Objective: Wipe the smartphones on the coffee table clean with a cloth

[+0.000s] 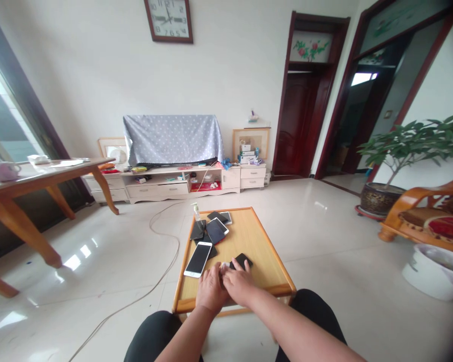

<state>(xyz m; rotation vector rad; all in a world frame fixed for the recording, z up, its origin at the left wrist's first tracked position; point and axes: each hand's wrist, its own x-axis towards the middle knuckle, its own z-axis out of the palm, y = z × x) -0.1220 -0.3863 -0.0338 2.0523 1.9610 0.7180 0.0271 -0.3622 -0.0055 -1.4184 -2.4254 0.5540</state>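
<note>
My left hand is at the near side of a small wooden table, its fingers curled downward. Right against it, my right hand bends inward, and two of its fingers reach over a black phone. A small white thing shows between the hands; its kind cannot be made out, and the fingers hide most of what they hold. Just left of my left hand lies a white phone with a dark screen.
Behind it on the table are more phones, including a tilted dark-screened one, and a clear pump bottle. A cable runs over the floor at left. A wooden chair and a white bucket stand at right.
</note>
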